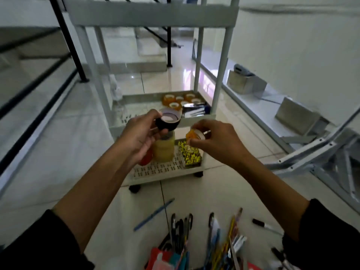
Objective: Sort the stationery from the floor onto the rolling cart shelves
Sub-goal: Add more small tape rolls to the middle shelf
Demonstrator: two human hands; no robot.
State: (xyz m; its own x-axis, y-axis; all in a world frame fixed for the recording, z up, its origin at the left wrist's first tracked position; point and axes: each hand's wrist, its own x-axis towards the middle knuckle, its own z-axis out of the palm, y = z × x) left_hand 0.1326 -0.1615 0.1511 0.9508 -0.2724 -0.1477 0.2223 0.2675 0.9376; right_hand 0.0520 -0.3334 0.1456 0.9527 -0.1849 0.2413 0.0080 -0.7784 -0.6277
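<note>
Hands meet in front of the white rolling cart (153, 14): the left hand (140, 137) curls its fingers round a black tape roll (168, 123), and the right hand (216, 142) pinches a small amber tape roll (192, 135) between thumb and fingertips. Both rolls hang above the cart's bottom shelf (155, 169), where a stack of clear tape rolls (164, 148) and a yellow-and-black patterned box (190, 152) sit. More small amber tape rolls (180, 100) lie on the middle shelf (136, 109). Pens and pencils (210, 240) are strewn over the tiled floor (58, 152) near the person, with a blue pen (153, 214) apart.
</note>
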